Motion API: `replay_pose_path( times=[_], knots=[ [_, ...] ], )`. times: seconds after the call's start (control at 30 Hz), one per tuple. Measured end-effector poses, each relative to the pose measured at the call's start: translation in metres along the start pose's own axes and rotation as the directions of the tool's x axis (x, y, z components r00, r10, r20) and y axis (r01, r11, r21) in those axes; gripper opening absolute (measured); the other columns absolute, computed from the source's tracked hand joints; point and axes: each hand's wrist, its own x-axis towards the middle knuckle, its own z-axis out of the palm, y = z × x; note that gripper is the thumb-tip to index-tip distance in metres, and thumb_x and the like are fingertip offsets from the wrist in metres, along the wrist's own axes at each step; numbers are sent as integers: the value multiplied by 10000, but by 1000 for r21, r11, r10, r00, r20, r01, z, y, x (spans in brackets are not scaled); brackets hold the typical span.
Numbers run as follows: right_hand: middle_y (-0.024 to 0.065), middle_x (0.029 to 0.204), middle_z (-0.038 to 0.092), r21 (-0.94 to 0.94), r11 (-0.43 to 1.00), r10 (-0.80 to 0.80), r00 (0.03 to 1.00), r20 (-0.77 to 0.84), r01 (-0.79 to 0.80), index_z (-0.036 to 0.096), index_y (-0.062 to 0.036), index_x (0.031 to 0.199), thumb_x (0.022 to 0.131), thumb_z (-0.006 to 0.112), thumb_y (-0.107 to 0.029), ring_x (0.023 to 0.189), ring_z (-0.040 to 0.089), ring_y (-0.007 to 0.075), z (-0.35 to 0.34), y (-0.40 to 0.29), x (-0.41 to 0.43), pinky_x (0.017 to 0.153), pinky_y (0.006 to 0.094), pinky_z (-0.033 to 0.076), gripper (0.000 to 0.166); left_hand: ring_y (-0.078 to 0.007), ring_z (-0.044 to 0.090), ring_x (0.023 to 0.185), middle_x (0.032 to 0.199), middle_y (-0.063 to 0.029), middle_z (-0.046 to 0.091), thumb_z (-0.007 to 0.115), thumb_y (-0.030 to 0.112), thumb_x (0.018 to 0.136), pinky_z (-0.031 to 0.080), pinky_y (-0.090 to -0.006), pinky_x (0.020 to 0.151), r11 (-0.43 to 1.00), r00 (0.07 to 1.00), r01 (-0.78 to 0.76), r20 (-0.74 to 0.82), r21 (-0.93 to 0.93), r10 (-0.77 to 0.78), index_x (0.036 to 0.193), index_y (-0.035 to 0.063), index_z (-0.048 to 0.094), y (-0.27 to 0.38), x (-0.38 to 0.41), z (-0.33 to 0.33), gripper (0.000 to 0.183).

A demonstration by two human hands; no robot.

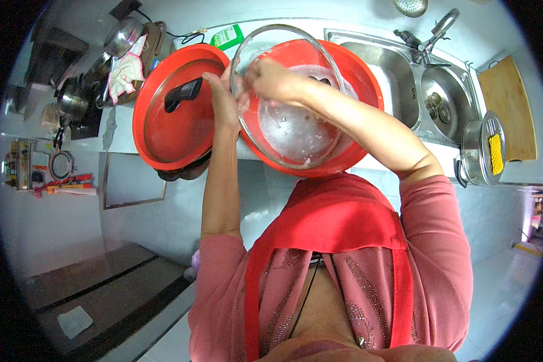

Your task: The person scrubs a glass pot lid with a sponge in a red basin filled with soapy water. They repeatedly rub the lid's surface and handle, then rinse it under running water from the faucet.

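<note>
My left hand (228, 92) grips the left rim of a large, clear glass lid (294, 129) with a metal edge. The lid is tilted over a red plastic basin (372, 97), and whitish suds show through the glass. Blurred, with fingers bent, my right hand (271, 79) is at the lid's left side; whether it holds a cloth or sponge is hidden. A second red basin (140, 113) stands to the left, apparently holding water. Inside its outline, close to my left thumb, a black handle (185, 94) shows.
A green bottle (227, 37) lies behind the basins. At right are a double steel sink (416, 95), a faucet (441, 27), a steel pot (475, 140) with a yellow scrubber (495, 154), and a wooden cutting board (509, 108). Pans (72, 102) and cloths (127, 72) crowd the left.
</note>
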Motion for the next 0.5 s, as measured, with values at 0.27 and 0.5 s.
replay_pose_path(
  times=[0.27,0.5],
  knots=[
    [61,588,541,32,996,82,996,-20,-81,606,51,776,832,457,-84,431,476,142,-11,-8,23,382,270,384,208,-31,282,395,559,73,284,194,848,698,237,-186,332,999,1000,-6,-16,-53,5,1256,-7,431,-4,5,0,1048],
    [126,611,590,-179,969,-153,982,106,170,586,45,759,851,438,-125,492,541,168,15,6,-18,397,322,407,243,-35,351,482,638,59,440,100,865,693,260,-178,403,1000,999,-24,35,16,23,1335,-10,370,-1,2,-7,1119]
  ],
)
